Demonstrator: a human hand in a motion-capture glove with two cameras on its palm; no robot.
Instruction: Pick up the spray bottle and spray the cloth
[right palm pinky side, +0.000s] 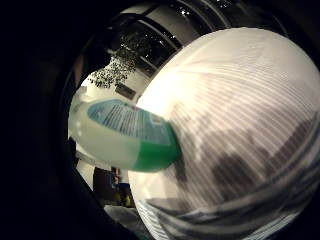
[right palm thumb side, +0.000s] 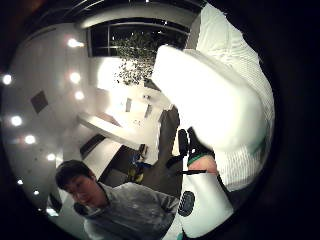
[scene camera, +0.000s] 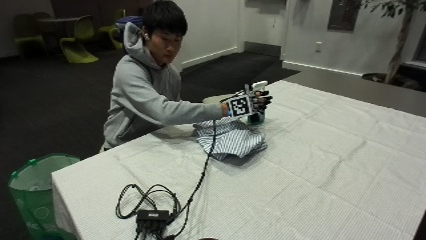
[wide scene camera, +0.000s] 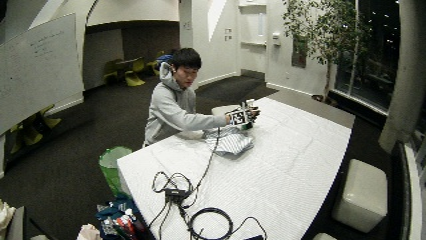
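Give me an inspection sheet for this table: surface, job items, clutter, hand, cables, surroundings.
Surface: long table under a white ribbed tablecloth, wrinkled in places.
Job's things: white plastic spray bottle with a green base, lifted above the table; crumpled grey-and-white striped cloth lying on the tablecloth just below and beside it.
Clutter: nothing seen on the table apart from the cables.
Hand: black-gloved right hand, fingers curled round the bottle, held over the far edge of the cloth.
Cables: black cable runs across the table to a small black box amid loose loops near the table's end.
Surroundings: green bin on the floor beside the table; potted tree by the wall.
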